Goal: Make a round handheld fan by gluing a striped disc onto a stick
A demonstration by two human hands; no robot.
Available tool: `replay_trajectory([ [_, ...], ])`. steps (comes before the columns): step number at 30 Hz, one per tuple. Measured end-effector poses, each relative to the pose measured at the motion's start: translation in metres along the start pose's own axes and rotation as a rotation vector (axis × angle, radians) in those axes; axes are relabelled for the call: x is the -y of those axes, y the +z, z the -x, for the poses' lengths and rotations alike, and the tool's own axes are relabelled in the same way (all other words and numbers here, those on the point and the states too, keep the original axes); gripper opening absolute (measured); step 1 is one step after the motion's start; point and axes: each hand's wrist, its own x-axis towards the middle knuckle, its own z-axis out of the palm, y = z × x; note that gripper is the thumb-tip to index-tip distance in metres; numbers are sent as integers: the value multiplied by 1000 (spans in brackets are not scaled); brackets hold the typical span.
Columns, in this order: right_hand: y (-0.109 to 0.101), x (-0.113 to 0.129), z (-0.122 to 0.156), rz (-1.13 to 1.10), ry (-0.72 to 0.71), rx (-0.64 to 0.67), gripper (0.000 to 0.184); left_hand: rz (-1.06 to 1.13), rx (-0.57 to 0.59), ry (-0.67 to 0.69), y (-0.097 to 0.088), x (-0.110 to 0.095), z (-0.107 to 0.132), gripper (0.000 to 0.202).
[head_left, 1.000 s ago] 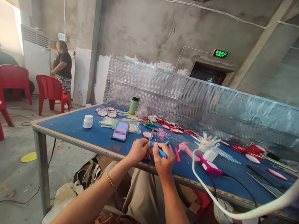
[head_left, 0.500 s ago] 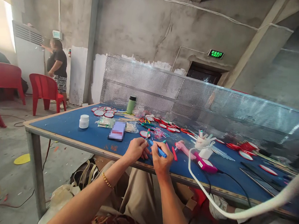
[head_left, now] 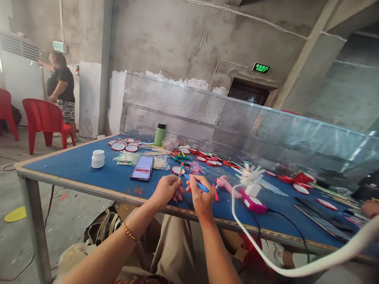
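My left hand (head_left: 167,190) is closed around a thin stick (head_left: 181,171) with a red and green tip that points up. Right beside it, my right hand (head_left: 200,197) pinches a blue pen-like tool (head_left: 198,185) whose tip points toward the stick. Both hands rest at the near edge of the blue table (head_left: 77,168). A pink glue gun (head_left: 227,185) lies just right of my right hand, and a red stick (head_left: 216,193) lies between them.
On the table are a white jar (head_left: 98,158), a green bottle (head_left: 159,134), several red-rimmed round discs (head_left: 124,146), a bundle of sticks (head_left: 158,150) and a white hand-shaped holder (head_left: 251,178). A perforated metal screen (head_left: 242,128) backs the table. A person (head_left: 61,87) stands far left near red chairs (head_left: 45,119).
The view has swung to the right, so everything sits further left in the picture. My hands keep their grip on the stick and the blue tool.
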Motion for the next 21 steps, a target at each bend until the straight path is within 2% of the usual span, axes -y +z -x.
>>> replay_trajectory([
  [6, 0, 3, 3, 134, -116, 35, 20, -69, -14, 25, 1, 0, 1, 21],
  [11, 1, 2, 4, 142, -146, 26, 18, -137, -28, 75, 1, 0, 2, 23],
  [21, 2, 0, 2, 137, -148, 42, 16, -190, -51, 65, 4, -4, 5, 18],
])
